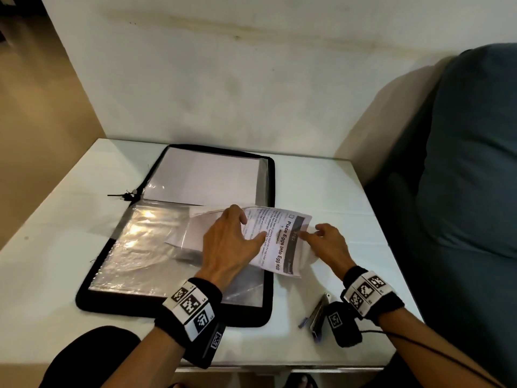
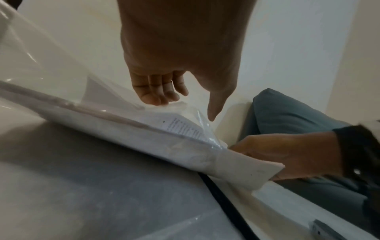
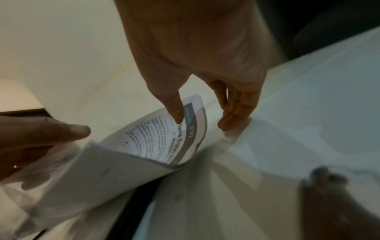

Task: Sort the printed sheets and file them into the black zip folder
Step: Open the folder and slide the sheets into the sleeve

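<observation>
The printed sheet (image 1: 275, 242), headed "Place Eggs into Egg Holder" as far as it reads, is bowed up between both hands, half inside a clear plastic sleeve (image 1: 156, 242) of the open black zip folder (image 1: 173, 306), its title end hanging past the folder's right edge. The right hand (image 1: 330, 245) pinches that title end, thumb on top and fingers curled beneath. The left hand (image 1: 229, 245) curls its fingertips (image 2: 158, 95) over the sleeve's lip, the thumb lying straight on the print.

I judge the paper light and limp: it buckles if pushed from its far end, so hold close to the sleeve mouth and feed in short strokes. The film looks slick and clingy, likely to snag a corner.

Beyond the right fingers lies open white table (image 1: 335, 191); nearer the right wrist sits a small metal object (image 1: 319, 315) I cannot identify. Past the left fingertips the sleeve runs free toward the zip pull (image 1: 127, 195)
</observation>
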